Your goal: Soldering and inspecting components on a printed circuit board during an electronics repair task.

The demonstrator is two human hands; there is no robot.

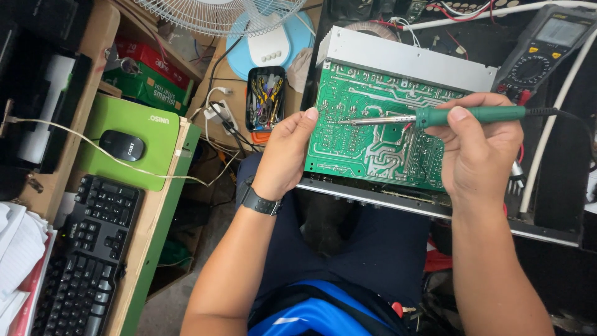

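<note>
Right now I see my left hand (pixel 286 155) curled around the left edge of the green circuit board (pixel 367 134), thumb lying on its solder side and fingers tucked behind where I cannot see them. A dark wristwatch (pixel 260 203) sits on that wrist. The board stands tilted up over my lap, its lower edge resting on a metal chassis (pixel 398 206), with a pale metal plate (pixel 404 61) along its top edge.

My right hand (pixel 479 149) is closed on the green handle of the soldering iron (pixel 435 116), thumb on top and fingers wrapped beneath. The iron lies nearly level across the board, its metal tip pointing left and hovering over, or just touching, the upper middle of the board; I cannot tell which. Its black cord runs off to the right.

Above my right hand a dark multimeter (pixel 547 46) with a yellow-marked dial lies near the chassis. Just left of the board's top corner stands a small black box (pixel 266 96) crammed with tools, and behind it a white fan (pixel 249 18) on a blue base.

Well off to the left, the wooden desk (pixel 152 230) carries a black keyboard (pixel 87 261) and a black mouse (pixel 122 145) on a green pad (pixel 134 124).
</note>
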